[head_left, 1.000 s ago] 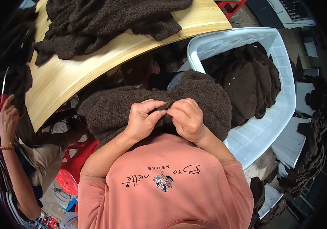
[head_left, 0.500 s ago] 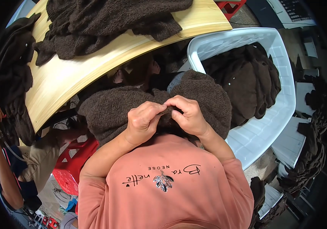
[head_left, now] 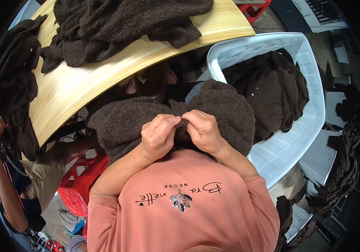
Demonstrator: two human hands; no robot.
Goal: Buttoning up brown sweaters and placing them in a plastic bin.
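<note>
A dark brown knitted garment (head_left: pixel 125 122) lies bunched across my lap, spread to both sides. My left hand (head_left: pixel 159 133) is closed, thumb and fingers pinching the edge of the knit. Close beside it, my right hand (head_left: pixel 203 130) also pinches the fabric, its fingertips nearly touching the left ones. Whether something small, such as a thread, sits between the fingertips is too fine to make out. My hands cover the pinched part of the garment.
Ahead is a wooden table (head_left: pixel 71 84) bearing a heap of brown knitwear (head_left: pixel 125 33). To the right stands a white plastic tub (head_left: pixel 289 153) holding dark brown garments (head_left: pixel 272 92). A red stool (head_left: pixel 73 189) and a co-worker's arm (head_left: pixel 8 185) are at the left.
My right hand's fingers have curled in, and its thumb now sits closer to the fingers. The left hand keeps its pinch almost in place. The garment has barely shifted.
</note>
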